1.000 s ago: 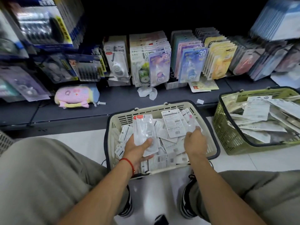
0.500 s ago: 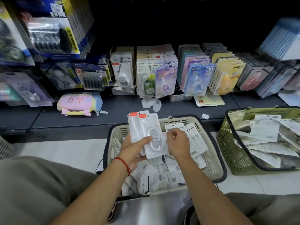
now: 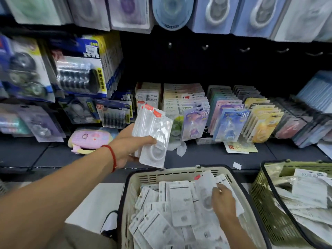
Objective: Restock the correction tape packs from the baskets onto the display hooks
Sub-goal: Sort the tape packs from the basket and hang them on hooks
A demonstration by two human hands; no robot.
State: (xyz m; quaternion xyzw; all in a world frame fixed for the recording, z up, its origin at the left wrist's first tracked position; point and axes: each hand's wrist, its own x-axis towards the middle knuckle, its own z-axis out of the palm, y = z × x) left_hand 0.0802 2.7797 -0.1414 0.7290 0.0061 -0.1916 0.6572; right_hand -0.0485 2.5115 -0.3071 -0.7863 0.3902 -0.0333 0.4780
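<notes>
My left hand [image 3: 129, 146] grips a small stack of clear correction tape packs [image 3: 152, 135] with red tabs, raised in front of the lower shelf. Down in the beige basket [image 3: 143, 178], my right hand [image 3: 223, 200] pinches a white pack [image 3: 204, 189] among several packs lying face down. Bare display hooks [image 3: 205, 47] stick out of the dark back panel above the shelf. Further packs fill the green basket [image 3: 262, 205] on the right.
Coloured correction tape packs [image 3: 228, 121] stand in rows on the dark shelf [image 3: 206, 155]. Hanging packs [image 3: 79, 72] crowd the left side and the top edge. A pink pouch [image 3: 91, 137] lies on the shelf left of my left hand.
My left hand has lifted the clear packs up and away from the basket toward the shelf. My right hand has dropped back into the beige basket onto another pack. The view has tilted upward.
</notes>
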